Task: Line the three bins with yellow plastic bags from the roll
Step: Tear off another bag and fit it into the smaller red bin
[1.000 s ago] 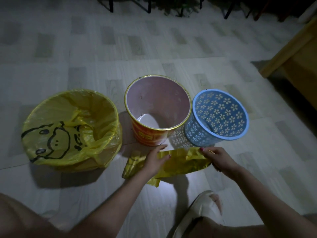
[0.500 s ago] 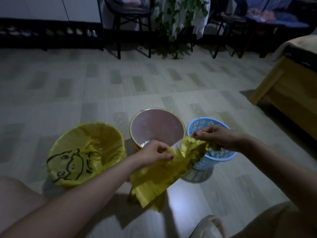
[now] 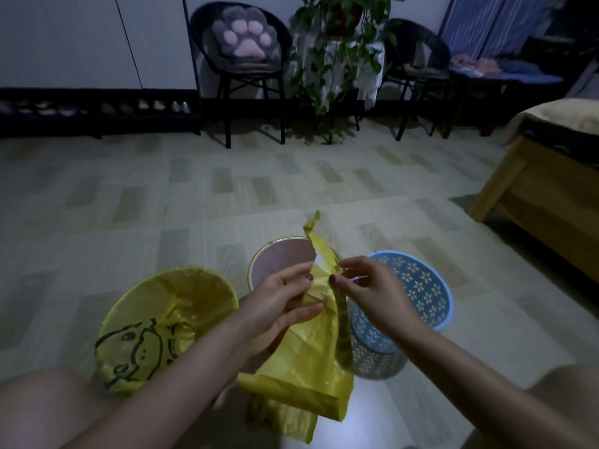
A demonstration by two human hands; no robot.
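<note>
Yellow bag [image 3: 311, 345]: held up in front of the bins, folded and creased, one end sticking up above the hands, the rest hanging toward the floor.
Left hand [image 3: 278, 306]: pinches the bag near its top, thumb against the plastic.
Right hand [image 3: 366, 286]: fingertips pinch the bag's upper edge, just beside the left hand.
Lined bin [image 3: 168, 322]: far left, already covered by a yellow bag with a black cartoon print.
Middle bin [image 3: 275, 257]: gold rim, pink inside, unlined, largely blocked by the hands and bag.
Blue bin [image 3: 418, 293]: right, flower cut-outs, unlined, left side hidden by the right hand.
Surroundings: wooden bed frame [image 3: 544, 202] at right; chair with paw cushion [image 3: 246, 37] and trailing plant [image 3: 334, 50] at the far wall.
Open room: bare tiled floor [image 3: 129, 196] beyond the bins.
Hard to make out: the light is dim; the bag's opening cannot be told.
</note>
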